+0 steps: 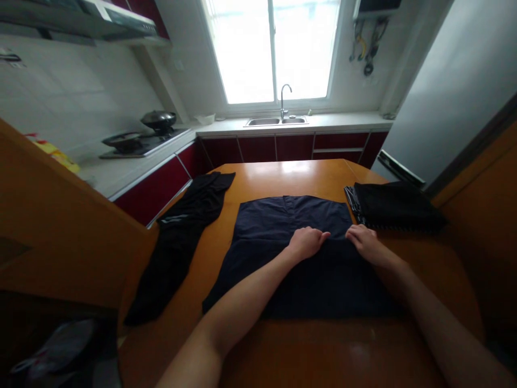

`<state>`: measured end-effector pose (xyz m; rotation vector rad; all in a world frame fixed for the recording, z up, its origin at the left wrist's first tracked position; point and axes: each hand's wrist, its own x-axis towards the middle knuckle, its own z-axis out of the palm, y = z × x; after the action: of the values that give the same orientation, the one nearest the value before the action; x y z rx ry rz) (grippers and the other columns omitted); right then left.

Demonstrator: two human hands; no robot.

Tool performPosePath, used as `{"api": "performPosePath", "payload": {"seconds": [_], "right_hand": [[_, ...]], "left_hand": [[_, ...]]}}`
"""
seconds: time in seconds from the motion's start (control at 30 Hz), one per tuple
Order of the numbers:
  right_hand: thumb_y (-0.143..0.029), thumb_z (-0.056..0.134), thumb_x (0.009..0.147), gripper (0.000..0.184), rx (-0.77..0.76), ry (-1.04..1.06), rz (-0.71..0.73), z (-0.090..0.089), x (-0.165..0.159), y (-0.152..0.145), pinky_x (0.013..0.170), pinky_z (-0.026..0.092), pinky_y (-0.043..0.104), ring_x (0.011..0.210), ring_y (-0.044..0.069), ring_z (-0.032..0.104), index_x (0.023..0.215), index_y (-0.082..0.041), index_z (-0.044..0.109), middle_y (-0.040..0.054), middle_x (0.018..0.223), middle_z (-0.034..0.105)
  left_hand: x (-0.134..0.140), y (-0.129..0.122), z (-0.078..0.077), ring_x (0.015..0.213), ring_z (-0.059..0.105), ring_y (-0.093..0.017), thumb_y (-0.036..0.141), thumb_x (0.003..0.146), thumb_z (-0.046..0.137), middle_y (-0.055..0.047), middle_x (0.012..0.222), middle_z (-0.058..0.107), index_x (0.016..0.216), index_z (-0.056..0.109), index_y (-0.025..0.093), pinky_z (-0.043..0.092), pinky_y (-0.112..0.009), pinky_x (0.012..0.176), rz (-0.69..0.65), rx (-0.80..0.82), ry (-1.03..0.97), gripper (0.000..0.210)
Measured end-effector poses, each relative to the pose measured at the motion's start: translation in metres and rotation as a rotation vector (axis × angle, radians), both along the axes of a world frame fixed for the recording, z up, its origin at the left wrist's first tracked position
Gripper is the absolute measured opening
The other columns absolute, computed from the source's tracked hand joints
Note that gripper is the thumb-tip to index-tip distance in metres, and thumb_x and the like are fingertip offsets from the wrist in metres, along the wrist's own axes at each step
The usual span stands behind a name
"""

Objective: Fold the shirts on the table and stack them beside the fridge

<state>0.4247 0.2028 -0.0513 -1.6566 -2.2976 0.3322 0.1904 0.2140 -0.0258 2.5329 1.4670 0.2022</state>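
Note:
A dark navy garment (pixel 266 269) lies spread on the wooden table in front of me, wide at the near edge and narrower at the far edge. A short seam runs down from the middle of its far edge; I cannot tell whether it is a skirt or trousers. My left hand (pixel 309 242) is closed on the cloth right of its middle, thumb pointing right. At the garment's right edge, my right hand (pixel 362 242) pinches the fabric with curled fingers. A crosswise fold line passes between the two hands. The fingertips are partly hidden.
Black clothing (pixel 177 248) with a small pale print lies along the table's left side. A stack of folded black cloth (pixel 396 205) sits at the right. Beyond the wooden table (pixel 274 178) are a sink (pixel 264 122), a stove (pixel 149 143) with pans and a fridge (pixel 452 97).

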Motion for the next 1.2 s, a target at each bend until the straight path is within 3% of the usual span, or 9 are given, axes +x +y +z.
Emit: {"api": "performPosePath", "payload": {"seconds": [0.17,0.33,0.47,0.6,0.77,0.9,1.03,1.1,1.2], "right_hand": [[-0.026,0.045,0.097,0.028,0.071,-0.188,-0.142,-0.001,-0.013,0.005,0.094,0.035,0.050,0.108,0.030,0.055,0.088,-0.021,0.070,0.0110,0.106,0.069],[-0.023,0.040,0.098,0.032,0.188,-0.084,-0.329,0.023,-0.004,-0.006,0.096,0.040,0.045,0.110,0.028,0.058,0.103,-0.020,0.072,0.0120,0.116,0.070],[-0.021,0.032,0.099,0.044,0.286,0.008,-0.282,0.033,-0.016,-0.032,0.107,0.040,0.039,0.126,0.026,0.054,0.127,-0.013,0.066,0.0152,0.134,0.064],[-0.025,0.028,0.101,0.056,0.170,-0.043,-0.080,0.010,-0.056,-0.056,0.120,0.028,0.045,0.149,0.025,0.031,0.153,-0.011,0.042,0.0126,0.159,0.040],[-0.043,0.023,0.105,0.063,0.025,-0.120,-0.049,-0.018,-0.065,-0.054,0.123,0.017,0.050,0.154,0.024,0.019,0.159,-0.012,0.029,0.0123,0.165,0.027],[-0.046,0.023,0.105,0.065,0.042,-0.183,-0.124,-0.019,-0.053,-0.050,0.123,0.013,0.054,0.155,0.025,0.016,0.159,-0.010,0.029,0.0129,0.166,0.024],[-0.042,0.023,0.105,0.067,0.154,-0.188,-0.252,-0.008,-0.064,-0.060,0.123,0.011,0.055,0.154,0.030,0.015,0.157,-0.001,0.030,0.0201,0.164,0.024],[-0.038,0.023,0.105,0.064,0.219,-0.158,-0.210,-0.002,-0.082,-0.067,0.123,0.010,0.053,0.155,0.029,0.011,0.157,-0.002,0.030,0.0190,0.165,0.022],[-0.033,0.024,0.104,0.060,0.217,-0.113,-0.009,0.004,-0.115,-0.078,0.124,0.010,0.050,0.156,0.024,0.008,0.159,-0.007,0.029,0.0127,0.167,0.020]], "left_hand": [[0.005,-0.005,0.002,0.091,0.071,-0.028,0.048,0.107,0.030,-0.013,0.095,0.074,0.096,0.074,0.018,0.051,-0.038,0.082,0.021,0.096,0.044,0.054],[0.002,-0.013,0.006,0.117,0.061,-0.024,0.017,0.103,0.039,-0.013,0.125,0.067,0.124,0.062,0.017,0.043,-0.037,0.101,-0.080,0.305,-0.027,0.032],[0.004,-0.023,-0.014,0.144,0.039,-0.025,0.031,0.106,0.034,-0.014,0.155,0.045,0.149,0.042,0.012,0.028,-0.043,0.119,-0.275,0.284,-0.033,0.048],[0.008,-0.026,-0.033,0.153,0.024,-0.027,0.037,0.105,0.029,-0.014,0.163,0.031,0.157,0.031,0.011,0.020,-0.050,0.122,-0.300,0.204,0.039,0.058],[0.003,-0.023,-0.021,0.154,0.021,-0.025,0.030,0.102,0.032,-0.015,0.164,0.029,0.157,0.029,0.007,0.020,-0.047,0.123,-0.354,0.137,0.056,0.060],[-0.037,-0.039,-0.002,0.154,0.021,-0.022,0.031,0.106,0.027,-0.012,0.163,0.032,0.155,0.035,0.012,0.021,-0.048,0.124,-0.312,0.198,0.025,0.053],[-0.107,-0.065,0.008,0.151,0.028,-0.025,0.025,0.105,0.028,-0.015,0.160,0.038,0.152,0.040,0.011,0.024,-0.051,0.123,-0.059,0.316,0.084,0.050],[-0.130,-0.077,0.009,0.151,0.030,-0.026,0.025,0.106,0.029,-0.016,0.159,0.039,0.151,0.041,0.009,0.026,-0.051,0.122,0.027,0.330,0.114,0.050],[-0.134,-0.089,0.003,0.152,0.025,-0.025,0.032,0.107,0.030,-0.013,0.163,0.033,0.155,0.036,0.012,0.026,-0.050,0.122,-0.008,0.297,0.129,0.052]]}}
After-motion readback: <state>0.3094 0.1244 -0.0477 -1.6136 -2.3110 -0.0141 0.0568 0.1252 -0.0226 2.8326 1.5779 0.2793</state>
